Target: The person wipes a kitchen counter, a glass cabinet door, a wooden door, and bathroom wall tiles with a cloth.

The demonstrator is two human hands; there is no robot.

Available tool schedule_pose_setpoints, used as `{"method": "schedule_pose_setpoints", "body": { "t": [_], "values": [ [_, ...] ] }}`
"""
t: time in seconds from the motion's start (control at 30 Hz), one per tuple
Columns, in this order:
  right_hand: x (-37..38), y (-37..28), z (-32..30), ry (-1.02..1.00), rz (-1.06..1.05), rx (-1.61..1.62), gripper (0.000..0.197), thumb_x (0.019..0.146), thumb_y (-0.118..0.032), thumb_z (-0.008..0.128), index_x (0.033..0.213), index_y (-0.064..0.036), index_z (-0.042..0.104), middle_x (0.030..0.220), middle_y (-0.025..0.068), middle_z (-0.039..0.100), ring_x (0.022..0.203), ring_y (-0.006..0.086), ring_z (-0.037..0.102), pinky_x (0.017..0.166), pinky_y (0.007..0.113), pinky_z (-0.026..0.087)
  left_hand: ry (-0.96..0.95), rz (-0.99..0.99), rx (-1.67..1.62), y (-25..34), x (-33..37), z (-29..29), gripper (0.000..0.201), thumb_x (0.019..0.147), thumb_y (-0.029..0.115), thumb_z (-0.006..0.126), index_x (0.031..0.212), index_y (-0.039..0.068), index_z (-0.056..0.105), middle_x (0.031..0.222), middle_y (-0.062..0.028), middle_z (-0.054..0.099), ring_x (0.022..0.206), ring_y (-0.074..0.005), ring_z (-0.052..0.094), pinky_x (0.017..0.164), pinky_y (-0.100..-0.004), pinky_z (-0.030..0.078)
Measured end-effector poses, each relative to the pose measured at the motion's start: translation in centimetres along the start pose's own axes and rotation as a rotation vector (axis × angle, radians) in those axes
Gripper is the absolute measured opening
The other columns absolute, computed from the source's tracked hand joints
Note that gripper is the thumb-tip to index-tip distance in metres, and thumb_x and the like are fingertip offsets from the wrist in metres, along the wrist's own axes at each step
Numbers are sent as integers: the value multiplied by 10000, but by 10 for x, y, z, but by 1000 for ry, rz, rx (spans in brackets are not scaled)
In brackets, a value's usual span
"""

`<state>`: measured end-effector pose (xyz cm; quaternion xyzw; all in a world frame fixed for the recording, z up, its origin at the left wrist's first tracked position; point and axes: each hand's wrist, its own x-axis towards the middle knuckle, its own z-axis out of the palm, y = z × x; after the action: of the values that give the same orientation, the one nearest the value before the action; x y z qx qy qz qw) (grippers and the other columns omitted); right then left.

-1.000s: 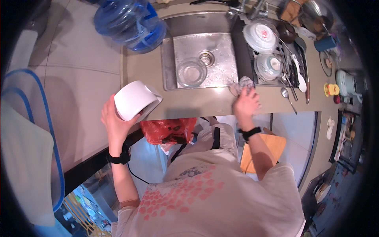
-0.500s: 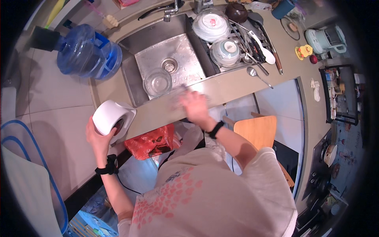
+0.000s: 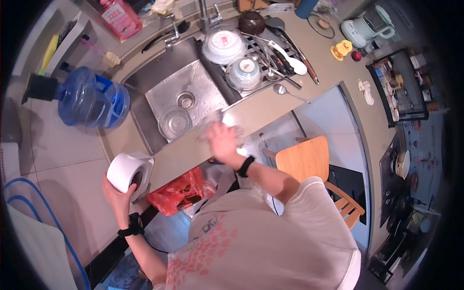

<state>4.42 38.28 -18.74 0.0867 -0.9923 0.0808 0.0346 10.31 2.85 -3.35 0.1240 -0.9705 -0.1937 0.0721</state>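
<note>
My left hand point(image 3: 115, 197) is wrapped around a smooth white rounded vessel point(image 3: 122, 171) with a dark opening at its side, at the counter's left front corner; its kind is unclear. My right hand point(image 3: 223, 141) is over the front strip of the counter point(image 3: 178, 157), in front of the sink. Motion smears its fingers, and a blurred greyish thing shows around them, too smeared to name. A clear glass bowl point(image 3: 175, 123) stands in the sink point(image 3: 159, 96), beside the drain.
Upturned bowls point(image 3: 224, 44), a white ladle point(image 3: 293, 64) and several utensils lie on the rack right of the sink. A large blue water jug point(image 3: 87, 104) is at the left. Below the counter are a red plastic bag point(image 3: 176, 193) and a wooden chair point(image 3: 305, 159).
The view has turned, so the counter sits lower and further left, and a pink bottle shows at the top. My right hand has shifted slightly toward the sink; my left keeps its hold.
</note>
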Motion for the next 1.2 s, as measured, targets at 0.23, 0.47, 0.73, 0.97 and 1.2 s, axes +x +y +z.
{"method": "schedule_pose_setpoints", "body": {
  "t": [0.23,0.47,0.73,0.97,1.2],
  "values": [
    [-21,15,-16,12,-237,227,438,758,-161,540,1195,-152,574,1180,78,509,1038,266,461,818,425,373,-3,-16,13,3,-6,-2,1113,522,213,868,1429,21,253,1417,-223,320,1323,-393,269,1082,-465,262],
    [-25,110,-37,138,259,2,380,808,-164,497,1181,-114,558,1216,134,490,1034,322,464,811,473,406,128,183,-131,73,-51,-11,1071,592,163,831,1457,49,210,1465,-203,261,1349,-372,250,1104,-455,229],
    [-69,-5,-56,-321,-74,992,435,839,-221,585,1190,29,518,1162,255,513,1099,388,486,966,444,385,-454,292,-500,144,-125,60,1179,613,294,849,1465,-3,91,1486,-251,144,1390,-375,154,1112,-443,214],
    [-121,10,-168,-730,-78,1293,463,918,-319,565,1239,12,519,1184,186,560,1059,251,556,865,346,447,-284,342,-594,168,-163,82,832,625,67,745,1367,56,368,1325,-167,384,1246,-314,374,1055,-407,308],
    [-59,213,-131,164,162,-30,184,783,-158,589,924,-39,593,894,140,589,858,319,601,693,421,517,-200,180,-607,167,-161,99,733,635,41,730,1302,50,427,1284,-155,421,1231,-321,390,1061,-400,306]
  ]
}}
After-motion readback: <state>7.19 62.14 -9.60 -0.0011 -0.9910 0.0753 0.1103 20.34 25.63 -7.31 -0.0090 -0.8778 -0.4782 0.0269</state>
